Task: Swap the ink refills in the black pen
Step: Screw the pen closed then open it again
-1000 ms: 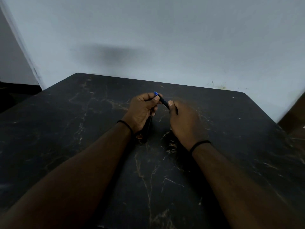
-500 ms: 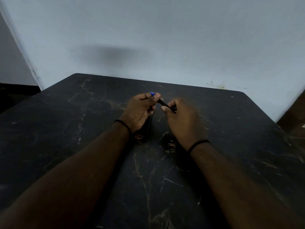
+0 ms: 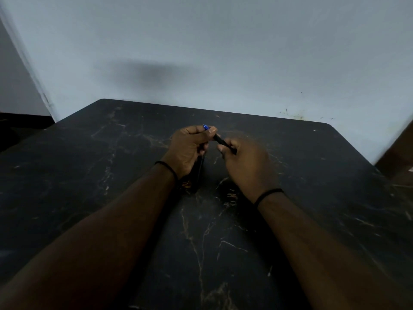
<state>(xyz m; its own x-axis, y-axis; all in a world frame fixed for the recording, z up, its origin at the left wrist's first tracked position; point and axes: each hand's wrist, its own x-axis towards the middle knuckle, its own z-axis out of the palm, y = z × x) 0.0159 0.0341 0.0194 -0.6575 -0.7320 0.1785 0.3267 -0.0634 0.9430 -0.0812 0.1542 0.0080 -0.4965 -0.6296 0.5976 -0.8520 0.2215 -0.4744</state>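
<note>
A slim black pen (image 3: pixel 223 143) is held between both hands above the middle of the dark marble table (image 3: pixel 111 175). My left hand (image 3: pixel 190 148) pinches its far end, where a blue tip (image 3: pixel 205 127) sticks out past the thumb. My right hand (image 3: pixel 243 162) grips the nearer end with curled fingers. A dark flat object (image 3: pixel 197 175) stands under my left hand, partly hidden by the wrist.
The table's far edge meets a pale wall (image 3: pixel 223 63). A brown piece of furniture (image 3: pixel 400 157) stands at the right edge. A dark floor strip (image 3: pixel 20 126) shows at far left. Both wrists wear black bands.
My right hand has slid a little down and right along the pen, so more of the black barrel shows between the hands. The left hand has barely shifted.
</note>
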